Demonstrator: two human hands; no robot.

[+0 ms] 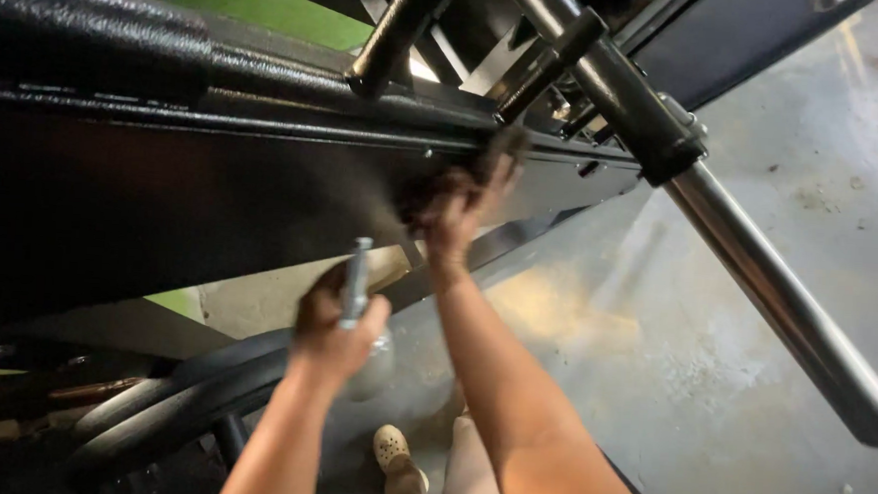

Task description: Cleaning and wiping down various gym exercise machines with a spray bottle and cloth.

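Note:
My left hand [333,324] grips a slim grey metal tool [356,278] that stands upright out of my fist, just below the edge of a big black painted steel beam [164,152]. My right hand [458,206] reaches higher, dirty fingers pressed against the underside of that beam near its lower edge; whether it holds anything there is hidden. Both forearms rise from the bottom of the view.
A shiny steel cylinder rod [787,300] with a black collar [665,139] slants down to the right. Black hoses [180,404] curve at lower left. Below lies a stained concrete floor [715,322]. My leg and a pale shoe [391,447] show at bottom centre.

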